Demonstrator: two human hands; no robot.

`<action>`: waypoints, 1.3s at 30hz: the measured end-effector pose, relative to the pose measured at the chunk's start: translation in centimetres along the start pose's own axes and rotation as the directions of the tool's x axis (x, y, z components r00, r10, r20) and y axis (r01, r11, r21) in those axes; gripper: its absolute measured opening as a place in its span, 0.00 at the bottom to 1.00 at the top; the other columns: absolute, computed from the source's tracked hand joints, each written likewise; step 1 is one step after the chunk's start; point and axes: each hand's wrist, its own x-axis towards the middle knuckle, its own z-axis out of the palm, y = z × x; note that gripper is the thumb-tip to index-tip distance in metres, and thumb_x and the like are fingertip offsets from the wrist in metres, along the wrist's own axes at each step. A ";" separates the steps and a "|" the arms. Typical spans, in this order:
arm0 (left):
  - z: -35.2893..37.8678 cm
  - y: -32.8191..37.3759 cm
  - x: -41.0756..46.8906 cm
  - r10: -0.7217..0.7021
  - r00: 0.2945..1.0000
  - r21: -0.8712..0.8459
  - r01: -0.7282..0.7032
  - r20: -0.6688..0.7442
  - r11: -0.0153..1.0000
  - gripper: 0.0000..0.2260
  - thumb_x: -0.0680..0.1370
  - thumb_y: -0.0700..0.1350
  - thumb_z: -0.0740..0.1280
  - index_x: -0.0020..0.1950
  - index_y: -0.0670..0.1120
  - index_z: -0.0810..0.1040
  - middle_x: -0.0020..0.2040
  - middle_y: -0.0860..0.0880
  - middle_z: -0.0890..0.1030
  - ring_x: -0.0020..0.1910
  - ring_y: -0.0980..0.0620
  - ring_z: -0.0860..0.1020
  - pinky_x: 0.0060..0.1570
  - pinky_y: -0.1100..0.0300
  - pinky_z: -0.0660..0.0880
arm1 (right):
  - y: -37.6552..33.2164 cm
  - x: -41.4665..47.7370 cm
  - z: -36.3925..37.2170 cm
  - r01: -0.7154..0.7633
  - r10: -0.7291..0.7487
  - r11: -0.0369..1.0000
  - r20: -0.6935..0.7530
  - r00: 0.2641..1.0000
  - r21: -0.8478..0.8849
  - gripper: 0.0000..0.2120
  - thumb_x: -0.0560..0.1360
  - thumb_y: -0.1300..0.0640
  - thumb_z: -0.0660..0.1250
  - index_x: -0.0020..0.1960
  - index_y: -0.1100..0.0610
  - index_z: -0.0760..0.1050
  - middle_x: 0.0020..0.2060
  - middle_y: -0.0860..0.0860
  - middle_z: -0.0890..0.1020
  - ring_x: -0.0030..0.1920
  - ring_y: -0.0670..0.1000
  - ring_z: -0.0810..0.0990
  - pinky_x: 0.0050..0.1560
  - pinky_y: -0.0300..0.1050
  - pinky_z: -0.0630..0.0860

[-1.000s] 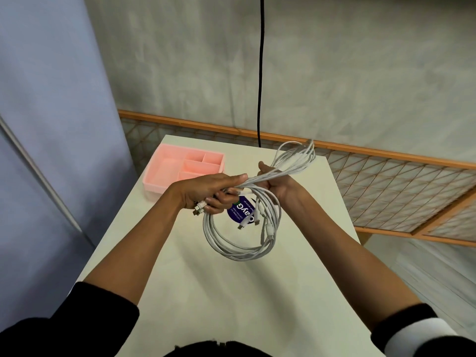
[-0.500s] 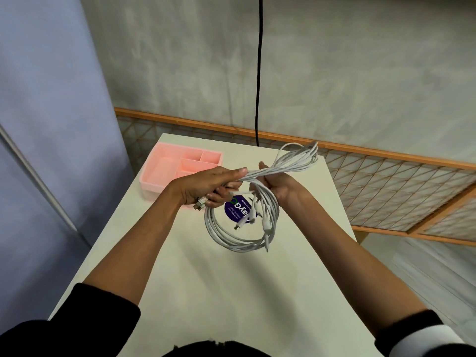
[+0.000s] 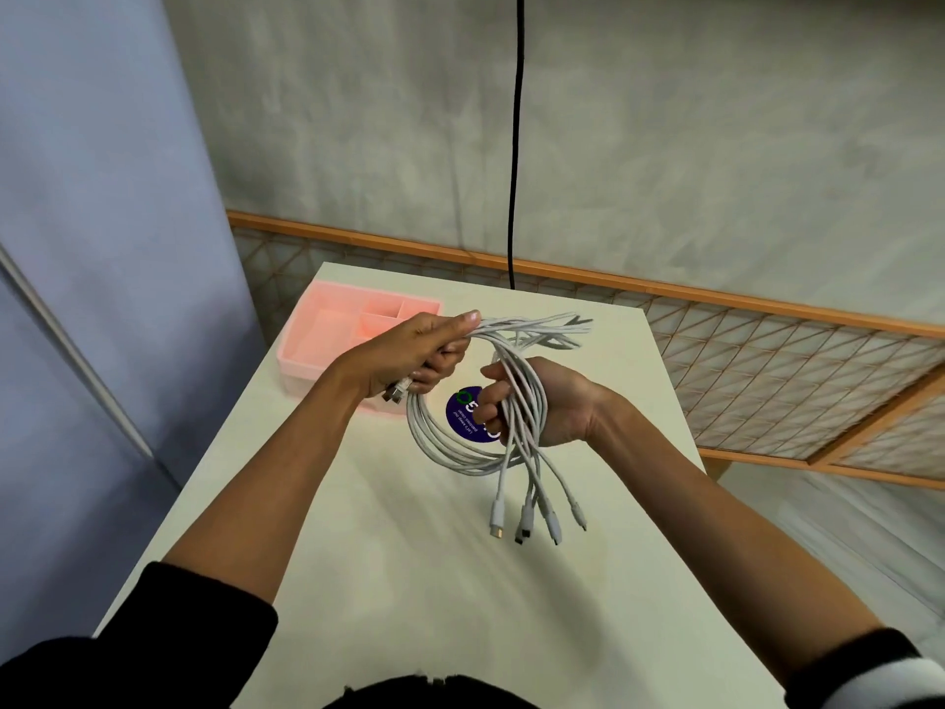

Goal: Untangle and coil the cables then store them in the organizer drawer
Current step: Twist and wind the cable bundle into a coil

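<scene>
A bundle of white cables (image 3: 450,452) hangs in a loose coil above the cream table (image 3: 409,580). My left hand (image 3: 414,355) grips one side of the coil, with metal plugs poking out below its fingers. My right hand (image 3: 532,401) holds the other side, fingers curled round several strands. Several connector ends (image 3: 532,519) dangle below my right hand. The pink organizer drawer (image 3: 327,340), divided into compartments, sits at the table's far left corner, just behind my left hand.
A round dark blue sticker (image 3: 468,417) lies on the table under the coil. A black cord (image 3: 515,145) hangs down the grey wall behind the table. A wood lattice screen (image 3: 767,371) runs along the far and right side.
My right hand has shifted down and to the right, turning palm-up around the strands. The connector ends have swung free and now hang below it. The loop above has flattened.
</scene>
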 end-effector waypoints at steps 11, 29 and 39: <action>-0.6 -0.4 -0.2 0.009 0.991 -0.002 -0.009 -0.136 1.000 0.20 0.80 0.57 0.56 0.33 0.48 0.62 0.27 0.52 0.58 0.25 0.55 0.54 0.24 0.64 0.56 | 3.0 0.5 -1.5 0.245 -0.189 0.936 0.226 0.956 -0.254 0.26 0.60 0.40 0.78 0.33 0.53 0.63 0.34 0.50 0.66 0.37 0.46 0.65 0.40 0.39 0.63; 0.7 -4.1 2.2 -0.022 0.890 0.027 0.038 -0.456 0.999 0.18 0.82 0.55 0.55 0.36 0.47 0.64 0.26 0.51 0.62 0.22 0.56 0.59 0.26 0.64 0.57 | -0.9 0.5 1.0 -0.149 -0.716 -0.049 -0.070 0.695 -0.988 0.16 0.76 0.48 0.67 0.55 0.60 0.72 0.47 0.56 0.81 0.43 0.54 0.80 0.36 0.40 0.71; 0.6 -7.2 2.2 -0.109 0.891 -0.005 0.119 -0.440 0.993 0.17 0.83 0.47 0.56 0.36 0.45 0.70 0.21 0.55 0.63 0.21 0.54 0.58 0.22 0.67 0.56 | -3.6 -3.2 2.8 0.464 -0.779 0.091 0.227 0.585 -0.881 0.06 0.80 0.60 0.62 0.48 0.60 0.77 0.29 0.52 0.76 0.31 0.47 0.72 0.35 0.39 0.70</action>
